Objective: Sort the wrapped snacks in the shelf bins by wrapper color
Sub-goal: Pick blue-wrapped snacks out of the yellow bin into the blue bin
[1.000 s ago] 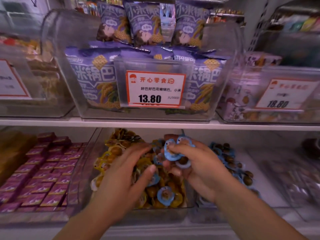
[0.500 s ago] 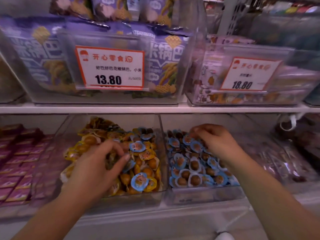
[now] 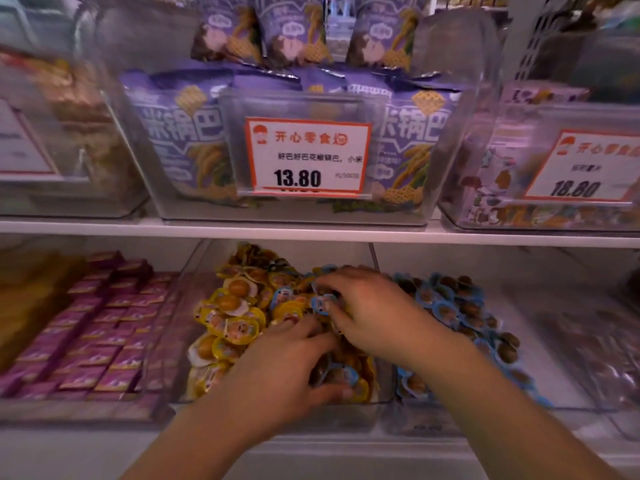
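Both hands work in our yellow bin (image 3: 207, 271): right hand (image 3: 374, 313) pinching a blue-wrapped snack (image 3: 323, 303), left hand (image 3: 287, 372) curled into the pile. Blue strays buried beneath could be missed.

Both hands reaching forward, palms down.
Left hand (image 3: 277, 372) fingers curled downward; right hand (image 3: 374, 313) crosses beside it, fingertips (image 3: 329, 308) pinching.
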Motion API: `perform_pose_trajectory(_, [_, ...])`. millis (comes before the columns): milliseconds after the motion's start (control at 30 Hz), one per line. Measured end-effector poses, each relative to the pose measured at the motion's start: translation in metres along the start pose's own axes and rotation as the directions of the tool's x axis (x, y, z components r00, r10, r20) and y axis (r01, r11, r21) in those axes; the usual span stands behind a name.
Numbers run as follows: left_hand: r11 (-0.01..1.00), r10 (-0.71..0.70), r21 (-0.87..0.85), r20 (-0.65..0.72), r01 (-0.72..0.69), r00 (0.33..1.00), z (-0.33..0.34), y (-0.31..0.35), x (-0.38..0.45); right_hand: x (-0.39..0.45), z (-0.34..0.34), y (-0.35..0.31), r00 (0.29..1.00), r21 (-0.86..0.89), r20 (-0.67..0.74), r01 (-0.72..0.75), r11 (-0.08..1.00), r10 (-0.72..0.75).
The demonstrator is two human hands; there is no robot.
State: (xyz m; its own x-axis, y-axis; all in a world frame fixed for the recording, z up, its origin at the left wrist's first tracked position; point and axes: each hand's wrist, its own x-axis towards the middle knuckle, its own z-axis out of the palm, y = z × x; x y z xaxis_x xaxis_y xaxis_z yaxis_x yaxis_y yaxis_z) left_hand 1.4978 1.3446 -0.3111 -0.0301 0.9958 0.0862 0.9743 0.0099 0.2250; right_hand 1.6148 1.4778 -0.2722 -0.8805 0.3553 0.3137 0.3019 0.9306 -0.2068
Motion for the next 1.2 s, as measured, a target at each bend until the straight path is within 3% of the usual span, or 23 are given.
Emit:
perform_pose_trajectory(100, [0.997,0.057,-0.049,-0.055,-0.06,0.997,0.0,-0.005,-0.005,0.007,0.01,-0.001,0.979,-0.234,0.198,0.012,0.972,0.036])
perform_pose_trajectory(167, [0.99,0.065,-0.114,-0.119,-0.079,0.991,0.0,-0.007,-0.007,0.009,0.011,0.0,0.963,-0.288,0.265,0.022,0.957,0.058])
perform_pose_trajectory(333, [0.939,0.049,-0.317,-0.269,-0.136,0.962,-0.003,-0.01,-0.012,0.008,0.012,0.002,0.988,-0.249,0.15,-0.007,0.968,0.046])
perform_pose_trajectory(433, [0.883,-0.13,-0.461,-0.424,-0.09,0.896,-0.006,-0.015,-0.019,0.005,0.011,0.004,0.996,-0.086,0.047,-0.073,0.994,0.078])
perform_pose_trajectory(600, [0.577,-0.611,-0.817,-0.443,-0.013,0.656,-0.021,-0.029,-0.026,0.002,0.005,-0.007,0.988,0.159,-0.12,-0.074,0.985,0.093])
perform_pose_trajectory(667, [0.439,-0.714,-0.898,-0.372,-0.034,0.593,-0.025,-0.034,-0.026,0.001,0.007,-0.014,0.998,0.172,-0.038,-0.039,0.984,0.046])
perform_pose_trajectory(767, [0.289,-0.761,-0.955,-0.274,-0.071,0.588,-0.025,-0.034,-0.024,-0.003,0.013,-0.019,0.97,0.046,0.239,-0.053,0.998,0.04])
perform_pose_trajectory(833, [0.284,-0.756,-0.956,-0.271,-0.075,0.596,-0.026,-0.032,-0.023,-0.005,0.016,-0.019,0.929,-0.078,0.363,-0.05,0.996,0.075])
perform_pose_trajectory(900, [0.308,-0.743,-0.948,-0.291,-0.078,0.603,-0.026,-0.031,-0.022,-0.004,0.018,-0.02,0.91,-0.09,0.404,-0.062,0.994,0.094])
perform_pose_trajectory(1200, [0.405,-0.683,-0.911,-0.356,-0.075,0.638,-0.019,-0.029,-0.019,-0.002,0.019,-0.024,0.941,0.049,0.302,-0.175,0.983,0.153])
